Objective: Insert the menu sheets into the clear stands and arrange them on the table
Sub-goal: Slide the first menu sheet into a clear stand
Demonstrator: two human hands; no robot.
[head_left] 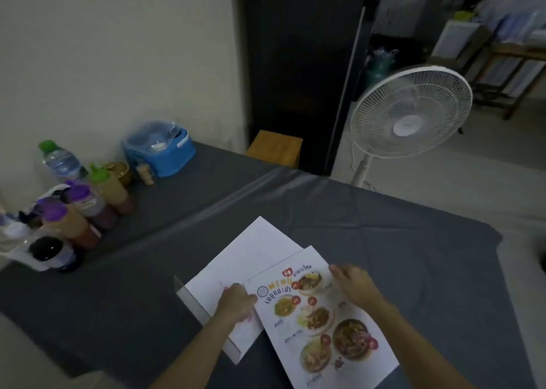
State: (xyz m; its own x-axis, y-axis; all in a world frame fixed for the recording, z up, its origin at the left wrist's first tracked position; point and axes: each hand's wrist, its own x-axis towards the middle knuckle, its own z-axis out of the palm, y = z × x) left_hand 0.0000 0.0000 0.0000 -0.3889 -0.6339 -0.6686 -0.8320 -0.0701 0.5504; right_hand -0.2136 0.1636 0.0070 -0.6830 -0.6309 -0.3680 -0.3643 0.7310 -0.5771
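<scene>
- Your left hand [236, 300] presses down on the clear stand [206, 309], which lies flat on the grey worktop [384, 241] at about 7 o'clock from the frame centre. The fingers are curled over its near face; whether they pinch a panel or only pin it down cannot be told.
- The stand already seems to carry a white sheet [251, 252], blank side up, running away from you toward 11 o'clock. That reading is a judgement; the clear panels are hard to separate from the paper.
- Your right hand [354, 285] holds the printed menu [325, 323] near its far right corner, fingers closed on or over the edge; the grip underneath is hidden.
- The menu lies face up at 5 o'clock from centre, its long axis running from 11 o'clock (heading) to 5 o'clock. Its left edge touches and slightly overlaps the stand just beside your left fingers.
- Key relation: stand and menu are nearly parallel, side by side, the stand at 9 o'clock from the menu. The right hand is the nearer one to steer the menu; the left is placed to steady or open the stand.
- Judged step: lining up the menu for insertion; the slot's open edge is not visible.
- Sauce bottles [82, 211] stand well apart at 9 o'clock.
</scene>
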